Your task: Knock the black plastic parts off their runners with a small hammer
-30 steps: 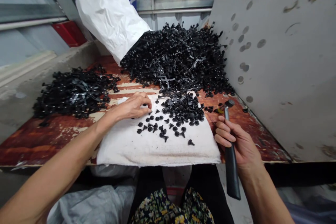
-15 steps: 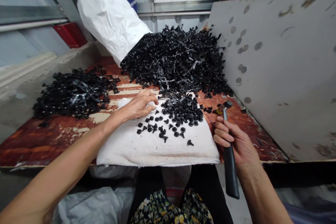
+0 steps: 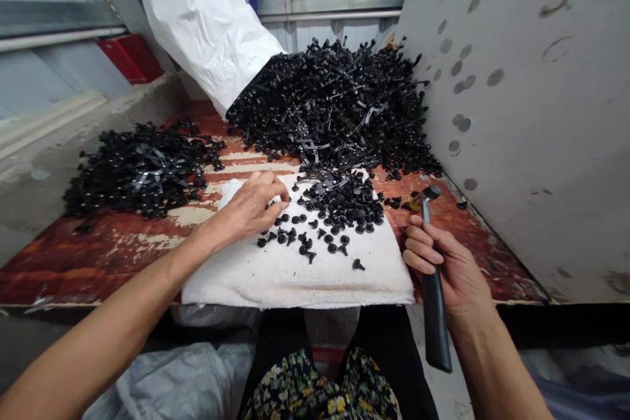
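My right hand (image 3: pixel 457 269) is wrapped round the black handle of a hammer (image 3: pixel 436 325), its small head pointing away from me over the table. Over the left part of a white cloth (image 3: pixel 295 282), my left hand (image 3: pixel 253 207) has its fingers curled and its thumb and fingertips close together. Something small and dark shows at those fingertips, too small to name. Just right of that hand, several small black plastic pieces with round flat heads and short stems (image 3: pixel 331 248) lie scattered on the cloth. They thicken into a small heap (image 3: pixel 352 203) with flat linked strips on top.
A large pile of black linked parts (image 3: pixel 335 105) spills from a white sack (image 3: pixel 211 33) at the back. Another black pile (image 3: pixel 142 174) sits at left on the worn red table (image 3: pixel 118 256). A grey spotted board (image 3: pixel 522 111) stands along the right side.
My left hand has drawn slightly back and left, its fingers curling closer together. The right hand still holds the hammer in nearly the same place. The view has tilted slightly.
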`<state>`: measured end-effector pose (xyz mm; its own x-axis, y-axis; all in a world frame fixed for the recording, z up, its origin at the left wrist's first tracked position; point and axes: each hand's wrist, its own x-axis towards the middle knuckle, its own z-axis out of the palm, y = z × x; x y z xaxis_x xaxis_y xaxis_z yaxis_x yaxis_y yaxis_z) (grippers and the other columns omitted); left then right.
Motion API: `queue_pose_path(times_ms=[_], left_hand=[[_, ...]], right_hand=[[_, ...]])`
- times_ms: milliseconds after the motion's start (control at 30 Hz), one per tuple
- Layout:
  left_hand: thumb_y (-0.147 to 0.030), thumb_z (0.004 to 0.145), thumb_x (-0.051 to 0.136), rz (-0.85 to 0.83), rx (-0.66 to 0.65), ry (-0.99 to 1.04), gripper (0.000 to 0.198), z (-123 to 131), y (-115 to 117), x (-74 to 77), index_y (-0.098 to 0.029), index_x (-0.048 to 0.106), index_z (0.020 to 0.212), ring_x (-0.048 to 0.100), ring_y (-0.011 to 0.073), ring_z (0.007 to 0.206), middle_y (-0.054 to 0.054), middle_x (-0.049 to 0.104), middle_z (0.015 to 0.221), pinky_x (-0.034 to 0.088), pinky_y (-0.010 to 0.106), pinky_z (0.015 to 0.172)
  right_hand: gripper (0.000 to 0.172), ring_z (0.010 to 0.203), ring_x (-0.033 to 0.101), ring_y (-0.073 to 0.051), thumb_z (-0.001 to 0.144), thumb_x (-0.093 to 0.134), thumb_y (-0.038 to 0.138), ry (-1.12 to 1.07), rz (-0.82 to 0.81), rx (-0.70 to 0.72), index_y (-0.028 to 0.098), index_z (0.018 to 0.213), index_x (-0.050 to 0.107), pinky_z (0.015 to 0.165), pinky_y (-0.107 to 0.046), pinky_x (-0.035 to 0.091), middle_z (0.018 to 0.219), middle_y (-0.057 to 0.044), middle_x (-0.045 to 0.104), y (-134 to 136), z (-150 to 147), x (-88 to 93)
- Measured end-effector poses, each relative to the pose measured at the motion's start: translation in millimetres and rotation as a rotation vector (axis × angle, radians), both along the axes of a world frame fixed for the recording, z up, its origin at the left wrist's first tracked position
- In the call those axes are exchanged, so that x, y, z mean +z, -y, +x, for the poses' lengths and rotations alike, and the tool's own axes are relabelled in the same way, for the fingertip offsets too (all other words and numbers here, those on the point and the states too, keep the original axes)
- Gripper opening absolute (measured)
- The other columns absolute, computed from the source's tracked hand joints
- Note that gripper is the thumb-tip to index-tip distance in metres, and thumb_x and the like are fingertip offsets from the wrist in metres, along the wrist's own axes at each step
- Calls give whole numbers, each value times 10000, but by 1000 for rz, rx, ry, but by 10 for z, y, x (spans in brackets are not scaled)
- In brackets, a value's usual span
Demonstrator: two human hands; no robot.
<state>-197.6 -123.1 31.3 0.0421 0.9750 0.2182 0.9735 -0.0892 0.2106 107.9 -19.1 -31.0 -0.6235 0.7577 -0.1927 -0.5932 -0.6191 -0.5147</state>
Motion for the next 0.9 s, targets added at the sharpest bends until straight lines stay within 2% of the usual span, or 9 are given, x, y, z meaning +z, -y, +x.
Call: queue_pose_path(times_ms=[133,233,333,567,733,900], left_hand=[[-191,883,504,-39,-66,-22,139,101,312,-12,-192,641,861,486,235,898,70,567,925,411,380,796],[-139,884,489,-68,-91,-73,154,151,437,-73,-187,634,870,485,240,926,82,576,954,413,381,806],[-122,898,474,-40,-98,-101,157,171,496,-144,-176,621,896,490,242,932,90,598,970,411,382,794],[-101,904,448,82,-96,-114,180,198,512,-299,-175,603,850,509,228,849,65,645,858,387,367,729],[-93,889,466,169,-81,-80,149,263,542,-272,-170,588,852,511,219,834,61,643,835,388,368,733],[-106,896,514,156,-52,113,102,420,697,-262,-184,577,875,524,183,835,24,655,842,399,343,763]], right_hand=[[214,367,459,4,739,767,100,7,3,12,137,866,599,318,-92,408,561,115,481,-6,9,-13],[217,370,467,7,738,775,107,21,12,8,132,865,601,318,-91,407,566,113,489,-4,8,-9],[248,366,466,14,702,806,99,32,12,-11,116,857,613,311,-88,406,558,112,498,7,1,3],[255,355,460,13,673,814,76,27,10,-19,113,833,618,300,-93,411,537,113,499,20,-3,14],[220,359,469,7,696,788,72,17,9,-17,114,834,621,304,-95,418,533,111,498,6,1,3],[233,353,465,3,683,797,71,18,1,-18,108,842,631,295,-103,415,529,108,502,8,-1,5]])
